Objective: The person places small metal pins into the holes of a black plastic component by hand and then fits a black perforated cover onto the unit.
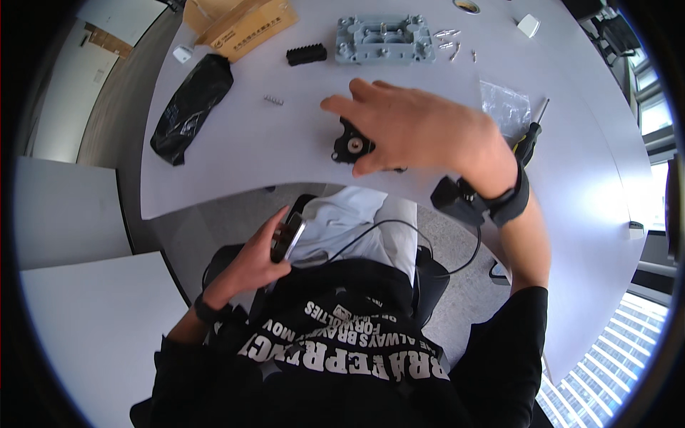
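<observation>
My right hand (421, 132) reaches over the table with its fingers apart above a black flat part (354, 145) that has a round metal centre. The hand covers most of this part, and whether the fingers touch it does not show. Down beside my lap, my left hand (255, 258) is closed around a small dark device with a silver edge (287, 239), which looks like a phone. A small coil spring (273, 100) lies to the left of the right hand. Beyond that hand sits a grey metal fixture block (384, 41) with a recessed middle.
A ribbed black block (307, 55), a cardboard box (246, 28) and a black plastic bag (193, 107) lie at the left. Several small metal pins (449, 44), a clear bag (505, 107) and a screwdriver (529, 139) are at the right. A cable (399, 221) hangs from my right wrist.
</observation>
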`<control>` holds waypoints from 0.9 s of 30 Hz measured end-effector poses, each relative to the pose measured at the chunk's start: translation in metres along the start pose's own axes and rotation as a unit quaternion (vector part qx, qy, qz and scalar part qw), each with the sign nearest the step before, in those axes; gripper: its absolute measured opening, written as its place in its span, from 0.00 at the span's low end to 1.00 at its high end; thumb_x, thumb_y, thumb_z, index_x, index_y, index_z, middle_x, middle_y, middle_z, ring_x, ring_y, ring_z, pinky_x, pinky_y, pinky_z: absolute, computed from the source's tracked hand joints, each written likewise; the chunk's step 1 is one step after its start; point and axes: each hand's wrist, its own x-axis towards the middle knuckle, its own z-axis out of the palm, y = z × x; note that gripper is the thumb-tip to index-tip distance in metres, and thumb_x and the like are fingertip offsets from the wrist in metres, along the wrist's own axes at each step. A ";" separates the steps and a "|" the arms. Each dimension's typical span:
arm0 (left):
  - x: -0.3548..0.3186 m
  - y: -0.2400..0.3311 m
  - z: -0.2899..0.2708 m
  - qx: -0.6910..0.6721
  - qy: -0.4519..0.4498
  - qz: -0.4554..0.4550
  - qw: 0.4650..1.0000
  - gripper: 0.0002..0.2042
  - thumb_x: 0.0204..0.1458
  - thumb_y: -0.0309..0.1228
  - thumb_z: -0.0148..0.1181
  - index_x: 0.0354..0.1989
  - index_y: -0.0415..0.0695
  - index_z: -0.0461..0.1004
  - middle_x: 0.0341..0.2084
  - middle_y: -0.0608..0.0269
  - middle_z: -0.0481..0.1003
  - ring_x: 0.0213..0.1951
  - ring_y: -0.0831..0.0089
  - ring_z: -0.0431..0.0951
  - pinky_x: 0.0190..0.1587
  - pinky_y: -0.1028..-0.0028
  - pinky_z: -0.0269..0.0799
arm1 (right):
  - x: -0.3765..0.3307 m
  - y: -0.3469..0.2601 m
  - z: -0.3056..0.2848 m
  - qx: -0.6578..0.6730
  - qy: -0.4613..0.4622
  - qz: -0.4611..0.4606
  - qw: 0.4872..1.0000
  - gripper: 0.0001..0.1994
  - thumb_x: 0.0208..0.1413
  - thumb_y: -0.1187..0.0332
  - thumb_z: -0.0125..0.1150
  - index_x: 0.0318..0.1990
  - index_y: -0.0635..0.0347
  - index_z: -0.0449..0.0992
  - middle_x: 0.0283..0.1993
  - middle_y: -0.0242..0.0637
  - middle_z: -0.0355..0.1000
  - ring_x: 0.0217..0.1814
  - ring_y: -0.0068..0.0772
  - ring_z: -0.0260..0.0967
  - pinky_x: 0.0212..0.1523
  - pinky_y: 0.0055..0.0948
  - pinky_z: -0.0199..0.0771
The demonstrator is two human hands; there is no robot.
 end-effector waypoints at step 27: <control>-0.015 -0.103 0.008 0.116 -0.179 -0.031 0.976 0.39 0.60 0.39 0.60 0.77 0.47 0.49 0.64 0.44 0.69 0.61 0.57 0.74 0.60 0.66 0.70 | -0.006 0.002 -0.014 0.015 -0.045 0.035 0.998 0.46 0.48 0.51 0.75 0.72 0.57 0.59 0.59 0.54 0.71 0.59 0.58 0.73 0.58 0.44 0.73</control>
